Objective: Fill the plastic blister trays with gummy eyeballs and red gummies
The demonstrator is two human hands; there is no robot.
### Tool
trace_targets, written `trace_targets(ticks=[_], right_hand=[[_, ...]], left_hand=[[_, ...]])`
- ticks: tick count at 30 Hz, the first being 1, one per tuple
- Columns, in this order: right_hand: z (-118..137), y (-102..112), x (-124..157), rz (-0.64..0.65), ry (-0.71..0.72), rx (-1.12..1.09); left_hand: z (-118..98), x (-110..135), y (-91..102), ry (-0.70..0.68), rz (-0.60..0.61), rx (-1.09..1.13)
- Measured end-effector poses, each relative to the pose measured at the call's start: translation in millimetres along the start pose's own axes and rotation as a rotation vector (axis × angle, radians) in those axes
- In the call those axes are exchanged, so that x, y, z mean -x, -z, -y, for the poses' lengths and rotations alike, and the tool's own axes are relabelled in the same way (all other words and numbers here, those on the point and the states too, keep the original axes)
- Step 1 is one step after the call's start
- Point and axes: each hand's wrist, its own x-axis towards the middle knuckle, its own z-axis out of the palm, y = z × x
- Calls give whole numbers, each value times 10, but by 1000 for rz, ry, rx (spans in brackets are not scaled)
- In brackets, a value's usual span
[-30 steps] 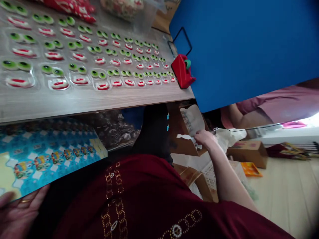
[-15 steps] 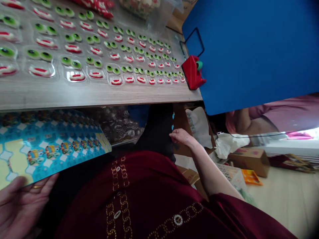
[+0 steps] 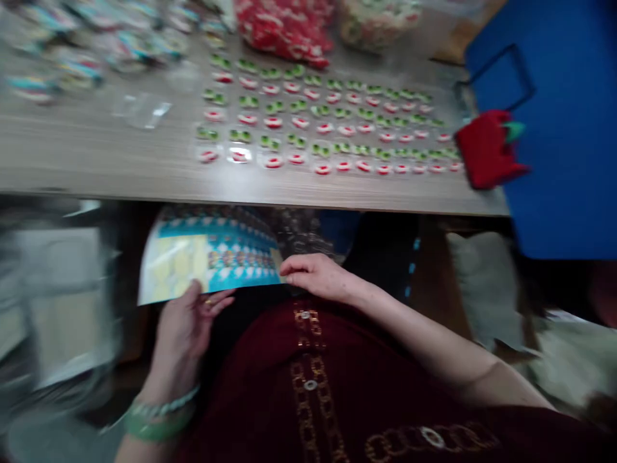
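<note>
A blue and yellow printed card sheet (image 3: 212,260) lies over my lap, just below the table edge. My left hand (image 3: 186,321) grips its near edge, thumb on top, fingers underneath. My right hand (image 3: 315,276) pinches the sheet's right corner with curled fingers. On the wooden table (image 3: 96,161) above lie rows of clear blister packs holding green eye and red mouth candies (image 3: 318,122). The picture is smeared by motion.
A red tape dispenser (image 3: 486,151) sits at the table's right end against a blue board (image 3: 569,128). Bags of red and mixed candies (image 3: 284,26) stand at the back. Loose clear plastic (image 3: 142,109) lies on the left of the table. Blurred boxes are at the left.
My right hand came in from the boxes at the right and took the sheet's right corner. The view swung left, and my left hand shifted its hold on the sheet.
</note>
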Motion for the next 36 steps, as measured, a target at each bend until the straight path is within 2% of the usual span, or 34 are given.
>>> trace_targets(ticks=[1, 3, 5, 8, 12, 16, 19, 23, 26, 29, 33, 36], right_hand=[[113, -167, -170, 55, 87, 132], [305, -454, -458, 116, 209, 326], [425, -658, -661, 148, 215, 429], [490, -811, -789, 153, 139, 485], [527, -866, -746, 120, 118, 548], [551, -885, -684, 106, 142, 639], [498, -845, -683, 100, 158, 668], [385, -751, -691, 25, 92, 469], [374, -730, -658, -10, 158, 367], [436, -767, -603, 30, 171, 457], [500, -820, -555, 4, 173, 651], [475, -808, -563, 8, 189, 664]], left_hand=[[-4, 22, -25, -60, -23, -37], [-3, 45, -42, -96, -24, -86], [15, 50, -20, -140, -17, -114], [68, 41, 25, -209, 9, -131], [141, 26, -37, -258, 27, -166], [169, 59, -195, -332, -61, -187], [154, 81, -240, -317, -64, -195], [130, 59, -196, -235, -39, -204], [142, 40, -191, -246, -55, -192], [173, 50, -249, -286, -79, -170], [204, 89, -346, -341, -114, -108], [203, 89, -371, -357, -110, -98]])
